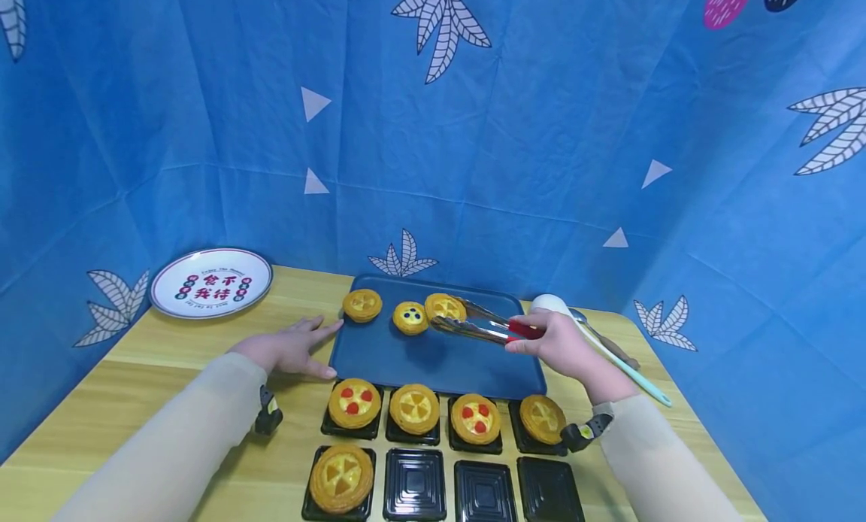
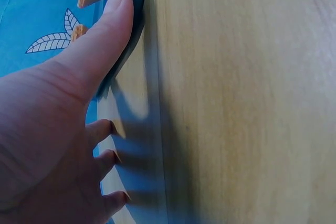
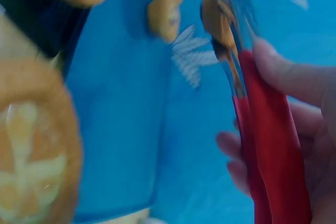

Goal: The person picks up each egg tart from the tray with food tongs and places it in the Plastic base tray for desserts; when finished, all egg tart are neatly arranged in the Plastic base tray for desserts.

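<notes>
In the head view my right hand [image 1: 556, 343] grips metal tongs [image 1: 473, 330] by their red handles [image 3: 275, 150]. Between the tong tips is an egg tart [image 1: 445, 306] with pale wedge-shaped pieces, above the blue tray [image 1: 473, 375]. Two more tarts lie on that tray: a blueberry-dotted one [image 1: 410, 318] and a wedge-topped one [image 1: 362, 305] at its left. My left hand [image 1: 294, 347] rests at the tray's left edge, fingers spread, the thumb [image 2: 118, 19] against the rim. The right wrist view is blurred, with the tart partly hidden by the tongs.
In front of the tray, black square holders stand in two rows. Several bear tarts, such as a red-dotted tart [image 1: 355, 403]; a bare holder [image 1: 415, 484] is in the near row. A white plate [image 1: 212, 283] lies back left, a pale green-handled utensil [image 1: 652, 386] at right.
</notes>
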`<state>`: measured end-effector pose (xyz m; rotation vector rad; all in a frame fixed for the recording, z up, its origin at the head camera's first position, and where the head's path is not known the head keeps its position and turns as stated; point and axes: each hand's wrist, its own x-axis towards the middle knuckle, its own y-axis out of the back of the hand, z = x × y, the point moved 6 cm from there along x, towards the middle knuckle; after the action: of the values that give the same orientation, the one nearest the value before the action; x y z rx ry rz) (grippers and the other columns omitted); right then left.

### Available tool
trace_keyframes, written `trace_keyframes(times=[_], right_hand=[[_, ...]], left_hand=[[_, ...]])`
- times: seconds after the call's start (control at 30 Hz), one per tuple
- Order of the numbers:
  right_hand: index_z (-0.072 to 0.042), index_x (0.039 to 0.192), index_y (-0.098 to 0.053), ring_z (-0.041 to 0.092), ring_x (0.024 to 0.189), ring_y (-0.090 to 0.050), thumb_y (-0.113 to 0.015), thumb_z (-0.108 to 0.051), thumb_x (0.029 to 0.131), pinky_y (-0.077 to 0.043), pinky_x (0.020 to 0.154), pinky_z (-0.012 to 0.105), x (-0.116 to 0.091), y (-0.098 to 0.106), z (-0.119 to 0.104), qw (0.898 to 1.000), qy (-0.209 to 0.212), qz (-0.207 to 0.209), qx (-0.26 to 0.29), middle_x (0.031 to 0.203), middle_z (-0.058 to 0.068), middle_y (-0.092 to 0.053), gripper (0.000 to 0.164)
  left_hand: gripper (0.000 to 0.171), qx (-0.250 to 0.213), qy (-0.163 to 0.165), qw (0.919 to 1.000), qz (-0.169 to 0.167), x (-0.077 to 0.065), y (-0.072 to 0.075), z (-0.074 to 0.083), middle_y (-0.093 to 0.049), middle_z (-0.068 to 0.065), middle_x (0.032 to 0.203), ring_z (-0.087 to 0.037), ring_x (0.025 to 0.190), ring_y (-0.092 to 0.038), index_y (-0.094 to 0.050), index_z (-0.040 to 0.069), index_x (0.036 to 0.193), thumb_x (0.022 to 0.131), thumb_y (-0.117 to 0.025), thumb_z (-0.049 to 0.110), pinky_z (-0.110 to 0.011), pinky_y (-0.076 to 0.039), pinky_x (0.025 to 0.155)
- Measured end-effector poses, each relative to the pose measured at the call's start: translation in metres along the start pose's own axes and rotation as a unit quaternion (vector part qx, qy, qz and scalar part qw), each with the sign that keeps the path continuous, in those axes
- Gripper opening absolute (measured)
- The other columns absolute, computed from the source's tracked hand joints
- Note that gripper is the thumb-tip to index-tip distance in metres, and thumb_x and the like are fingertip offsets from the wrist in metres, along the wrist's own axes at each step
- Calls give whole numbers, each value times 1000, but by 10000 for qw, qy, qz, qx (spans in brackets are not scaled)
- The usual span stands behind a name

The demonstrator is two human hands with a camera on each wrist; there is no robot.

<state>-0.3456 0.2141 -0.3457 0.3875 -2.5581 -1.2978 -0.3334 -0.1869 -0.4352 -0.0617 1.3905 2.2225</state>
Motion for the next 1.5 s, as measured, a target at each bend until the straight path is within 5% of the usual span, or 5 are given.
trace_keyframes(times=[0.13, 0.43, 0.93, 1.23, 1.5], right_hand=[[-5, 127, -68, 22, 87, -60, -82, -29, 81, -56, 68, 31, -21, -1, -27, 9963, 588, -559, 281, 105, 4, -65, 54], [-10, 126, -69, 17, 82, -57, -83, -31, 79, -53, 66, 32, -73, -26, -65, 9685, 1721, -1723, 522, 101, -7, -65, 53], [-14, 122, -72, 16, 84, -57, -86, -30, 77, -53, 68, 29, -107, -50, -47, 9645, 1593, -2079, 345, 97, -12, -63, 51], [-15, 131, -66, 20, 84, -56, -85, -43, 75, -52, 69, 30, -93, -28, -50, 9768, 1342, -1657, 199, 99, -5, -57, 66], [-9, 137, -60, 24, 91, -58, -86, -42, 74, -54, 71, 35, -17, 8, -62, 9963, 635, -437, -380, 112, 6, -59, 76]], left_hand=[[98, 24, -6, 10000, -7, 2, 0, -3, -5, -28, 160, -52, 143, -3, -17, 17, 160, 86, -70, 54, -74, -10, 107], [99, -3, -22, 10000, -41, 1, 1, -1, -3, -28, 160, -53, 143, -2, -16, 16, 160, 86, -70, 54, -74, -9, 107], [103, 113, -74, 9999, -22, 5, -1, -8, -1, -27, 161, -52, 143, 0, -13, 19, 160, 84, -69, 60, -73, -7, 108], [100, 87, -107, 9999, 30, 3, -1, -1, -5, -29, 160, -54, 142, -4, -16, 15, 160, 86, -71, 55, -74, -11, 107], [100, 54, -159, 9999, 25, 3, -1, -1, -4, -30, 159, -55, 142, -4, -16, 15, 160, 86, -70, 54, -75, -11, 106]])
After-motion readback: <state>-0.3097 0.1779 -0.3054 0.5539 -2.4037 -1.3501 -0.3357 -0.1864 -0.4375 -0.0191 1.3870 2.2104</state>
